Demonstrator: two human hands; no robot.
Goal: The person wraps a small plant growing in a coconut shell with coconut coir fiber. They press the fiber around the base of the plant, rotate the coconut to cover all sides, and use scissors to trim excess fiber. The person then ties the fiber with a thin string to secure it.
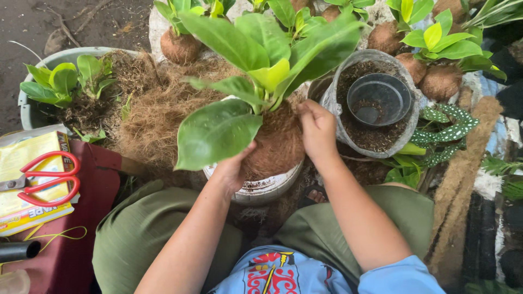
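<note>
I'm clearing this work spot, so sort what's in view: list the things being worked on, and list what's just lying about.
In hand:
- left hand and right hand, both pressed on the fibre-wrapped root ball of a leafy plant
- white bowl under it
- loose coconut fibre

Lying about:
- red scissors on a yellow packet
- black pot in a bag of soil
- finished balls

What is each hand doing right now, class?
Left hand: cupped around the fibre ball of the plant.
Right hand: fingers closed, pressing the ball's top.
</note>
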